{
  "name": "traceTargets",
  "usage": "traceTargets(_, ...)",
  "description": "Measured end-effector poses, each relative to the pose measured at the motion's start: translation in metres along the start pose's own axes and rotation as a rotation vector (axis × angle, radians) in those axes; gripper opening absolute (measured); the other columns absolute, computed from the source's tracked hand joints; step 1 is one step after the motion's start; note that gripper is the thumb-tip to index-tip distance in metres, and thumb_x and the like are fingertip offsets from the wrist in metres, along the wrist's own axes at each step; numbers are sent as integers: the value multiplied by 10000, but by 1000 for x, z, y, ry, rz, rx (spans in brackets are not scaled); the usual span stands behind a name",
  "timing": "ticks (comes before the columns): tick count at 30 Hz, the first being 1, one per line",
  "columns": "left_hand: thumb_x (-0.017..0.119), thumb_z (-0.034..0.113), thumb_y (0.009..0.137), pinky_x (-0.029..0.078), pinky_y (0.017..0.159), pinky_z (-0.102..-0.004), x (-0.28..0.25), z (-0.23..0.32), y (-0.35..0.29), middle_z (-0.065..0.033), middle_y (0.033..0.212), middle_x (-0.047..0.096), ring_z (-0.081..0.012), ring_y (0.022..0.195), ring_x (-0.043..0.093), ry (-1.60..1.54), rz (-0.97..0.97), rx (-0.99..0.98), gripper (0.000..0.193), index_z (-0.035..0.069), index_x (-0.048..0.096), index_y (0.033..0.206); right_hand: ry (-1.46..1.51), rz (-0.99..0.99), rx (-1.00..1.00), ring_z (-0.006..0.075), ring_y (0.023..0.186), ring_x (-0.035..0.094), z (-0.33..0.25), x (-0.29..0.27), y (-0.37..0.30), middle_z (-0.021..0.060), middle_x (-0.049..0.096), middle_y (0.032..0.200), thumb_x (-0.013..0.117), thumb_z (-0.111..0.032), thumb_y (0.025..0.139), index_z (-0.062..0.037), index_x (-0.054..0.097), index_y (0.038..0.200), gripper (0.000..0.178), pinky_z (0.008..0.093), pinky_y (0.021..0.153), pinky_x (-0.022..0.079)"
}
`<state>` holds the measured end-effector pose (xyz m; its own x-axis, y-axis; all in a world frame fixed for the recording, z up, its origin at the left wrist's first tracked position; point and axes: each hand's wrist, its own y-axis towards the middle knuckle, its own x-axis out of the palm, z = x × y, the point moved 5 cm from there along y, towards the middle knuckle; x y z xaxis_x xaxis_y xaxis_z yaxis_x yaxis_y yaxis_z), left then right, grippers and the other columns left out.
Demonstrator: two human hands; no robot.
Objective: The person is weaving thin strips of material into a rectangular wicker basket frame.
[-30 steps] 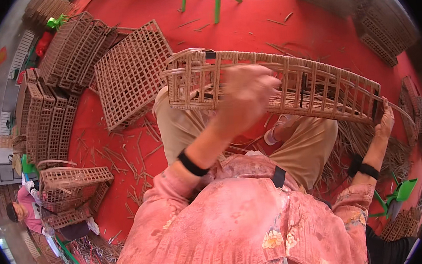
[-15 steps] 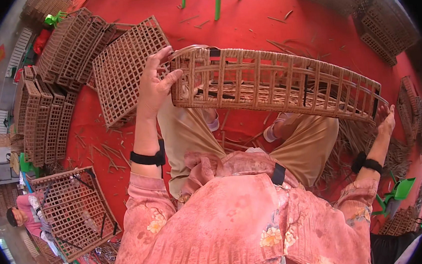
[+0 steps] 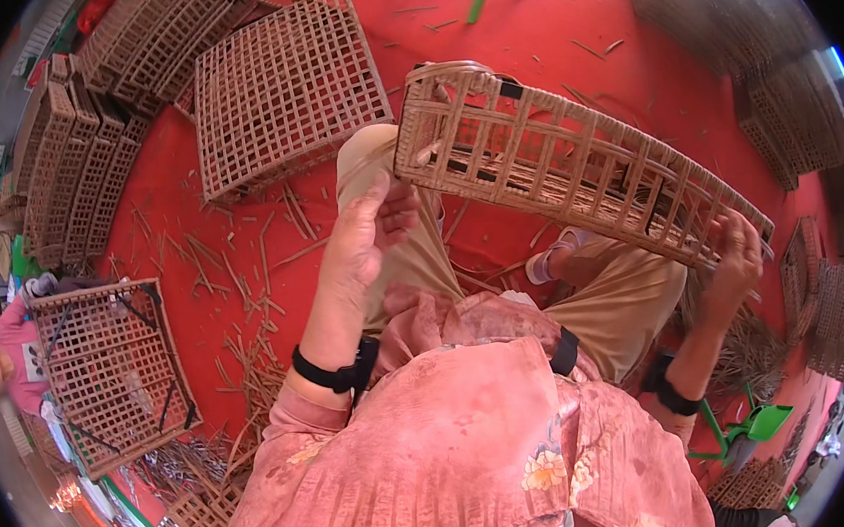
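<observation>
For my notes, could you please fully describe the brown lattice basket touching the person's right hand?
The shallow brown basket is open, rattan-like lattice with a wrapped rim and black patch at upper left. It slants over tan cloth trousers, right end lower in frame. The right hand touches that end; contact by the left hand is unclear.
</observation>
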<state>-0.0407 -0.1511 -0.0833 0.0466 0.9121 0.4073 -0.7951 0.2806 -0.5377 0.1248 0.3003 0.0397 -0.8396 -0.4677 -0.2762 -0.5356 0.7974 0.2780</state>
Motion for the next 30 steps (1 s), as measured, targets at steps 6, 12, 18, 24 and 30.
traceTargets(6, 626, 424, 984, 513, 812, -358, -22, 42, 27, -20, 1087, 679, -172, 1005, 641, -439, 113, 424, 403, 171, 558, 1290, -98, -536, -450, 132, 785, 629, -86, 138, -84, 59, 674, 891, 651, -87, 952, -19, 708, 989, 95, 292, 701, 503)
traceTargets(12, 558, 133, 1024, 583, 777, -354, -108, 201, -22, -159, 1053, 665, -222, 875, 661, -383, 102, 1170, 273, -3, 518, 1257, -68, -801, -518, 180, 795, 640, -138, 193, -122, 87, 663, 947, 689, -90, 904, -15, 672, 1060, 175, 290, 705, 507)
traceTargets(18, 543, 103, 958, 533, 636, -332, 33, 221, -54, -74, 881, 662, -190, 692, 624, 1191, 456, 1667, 360, 78, 589, 1314, 236, -751, -453, 175, 983, 643, -190, 240, -135, 100, 661, 1076, 686, -139, 944, -16, 590, 1279, 369, 295, 793, 547)
traceTargets(24, 616, 37, 832, 544, 592, -370, 99, 122, -60, -72, 835, 570, -252, 701, 652, 1431, 196, 1523, 556, 121, 544, 1377, 522, -659, 51, 107, 948, 653, -179, 249, -115, 78, 695, 1047, 716, -182, 929, 12, 595, 1264, 406, 256, 803, 518)
traceTargets(30, 584, 14, 846, 554, 622, -378, 39, 86, -58, -58, 896, 600, -246, 728, 661, 1436, 217, 1372, 576, 138, 529, 1406, 605, -601, 239, 131, 792, 679, -136, 244, -100, 63, 704, 891, 622, -108, 932, 13, 579, 1218, 314, 246, 709, 496)
